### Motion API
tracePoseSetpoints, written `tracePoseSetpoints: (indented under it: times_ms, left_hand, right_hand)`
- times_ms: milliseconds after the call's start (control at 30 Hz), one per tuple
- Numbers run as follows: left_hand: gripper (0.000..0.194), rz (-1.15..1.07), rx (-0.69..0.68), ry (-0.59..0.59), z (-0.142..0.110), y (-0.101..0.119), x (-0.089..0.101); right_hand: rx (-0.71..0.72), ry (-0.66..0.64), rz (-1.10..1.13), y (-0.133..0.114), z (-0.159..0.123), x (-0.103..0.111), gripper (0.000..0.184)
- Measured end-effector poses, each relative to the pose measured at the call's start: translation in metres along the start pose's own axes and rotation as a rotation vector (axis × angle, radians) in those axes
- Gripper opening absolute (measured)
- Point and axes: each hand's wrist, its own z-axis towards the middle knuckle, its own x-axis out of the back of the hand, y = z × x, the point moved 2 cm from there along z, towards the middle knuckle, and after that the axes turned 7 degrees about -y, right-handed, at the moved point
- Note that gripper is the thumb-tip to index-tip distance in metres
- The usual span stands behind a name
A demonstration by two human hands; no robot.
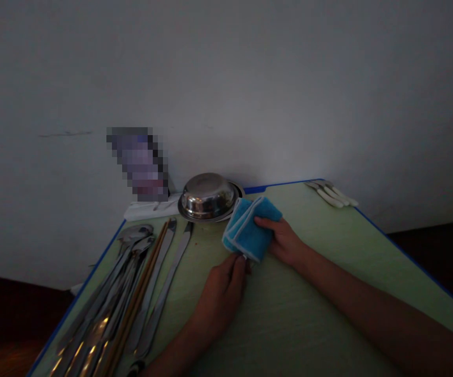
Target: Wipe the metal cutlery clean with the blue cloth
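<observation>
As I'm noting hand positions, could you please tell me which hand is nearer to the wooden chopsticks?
Left. The left hand is to the right of the chopsticks; the right hand, holding the blue cloth, is farther right.

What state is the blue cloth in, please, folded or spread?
Folded: the blue cloth in the right hand shows stacked, pale-edged layers.

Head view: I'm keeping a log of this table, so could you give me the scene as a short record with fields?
Right hand: grips a folded blue cloth
Left hand: closed at the cloth's lower edge; what it pinches is too hidden to name
Table: pale green top, blue edging
Left side: metal spoons, wooden chopsticks, knives
Far edge: metal bowl, upside down
Far right: forks with white handles
</observation>
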Motion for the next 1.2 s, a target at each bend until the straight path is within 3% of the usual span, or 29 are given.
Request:
tracePoseSetpoints:
  times_ms: [133, 367, 533, 900, 1067, 1200]
  left_hand:
    - [0.031, 0.022, -0.008, -0.037, -0.002, 0.006, 0.002]
    - [0.045, 0.085, 0.093, 0.016, -0.002, 0.004, 0.002]
    - [0.047, -0.075, 0.134, 0.036, 0.0, -0.005, -0.001]
    - [0.044, -0.514, 0.221, 0.158, 0.002, -0.005, 0.002]
    - [0.048, -0.42, 0.188, 0.087, 0.004, -0.008, 0.003]
    - [0.05, -0.33, 0.16, 0.066, 0.005, -0.012, 0.003]
  right_hand:
    - [0.015, 0.09, -0.034, 0.002, 0.003, 0.004, 0.025]
    - [-0.154, -0.162, -0.119, 0.004, -0.007, -0.004, 0.025]
    - [-0.18, -0.164, 0.029, 0.001, -0.003, -0.002, 0.019]
    - [-0.117, -0.135, 0.157, -0.003, 0.002, 0.003, 0.022]
    - [-0.088, -0.193, 0.011, 0.001, 0.0, -0.002, 0.026]
    - [0.004, -0.143, -0.015, 0.001, 0.001, -0.002, 0.022]
